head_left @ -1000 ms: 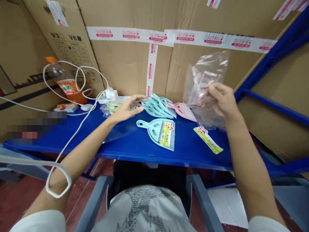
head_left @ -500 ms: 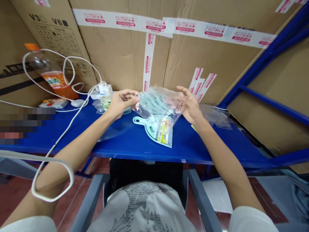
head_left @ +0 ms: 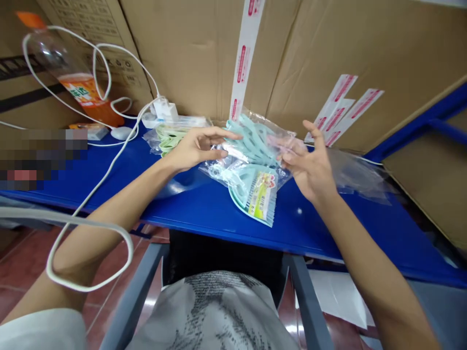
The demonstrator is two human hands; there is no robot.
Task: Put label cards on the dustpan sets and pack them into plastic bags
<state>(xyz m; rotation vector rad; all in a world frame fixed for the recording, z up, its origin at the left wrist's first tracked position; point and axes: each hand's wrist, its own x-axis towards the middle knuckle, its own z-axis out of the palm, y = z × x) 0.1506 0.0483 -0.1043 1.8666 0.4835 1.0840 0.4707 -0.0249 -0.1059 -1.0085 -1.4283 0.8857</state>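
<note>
Clear bag (head_left: pixel 235 150) now sits lower, over teal dustpan (head_left: pixel 239 193) near table's (head_left: pixel 204 209) front edge.
Left hand (head_left: pixel 195 148) is half-open, thumb apart; right hand (head_left: pixel 312 170) pinches the bag.

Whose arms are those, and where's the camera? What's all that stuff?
There's no robot here, just a person's two bare hands. Every picture comes from one camera worn on that person's head, looking forward and down. On the blue table is a turquoise dustpan with a brush and a bright label. More turquoise pieces are piled behind it. To the left are some green things and an orange-capped bottle. The right hand holds a clear bag, spread around the dustpan's handle. The left hand is open beside it.
</note>
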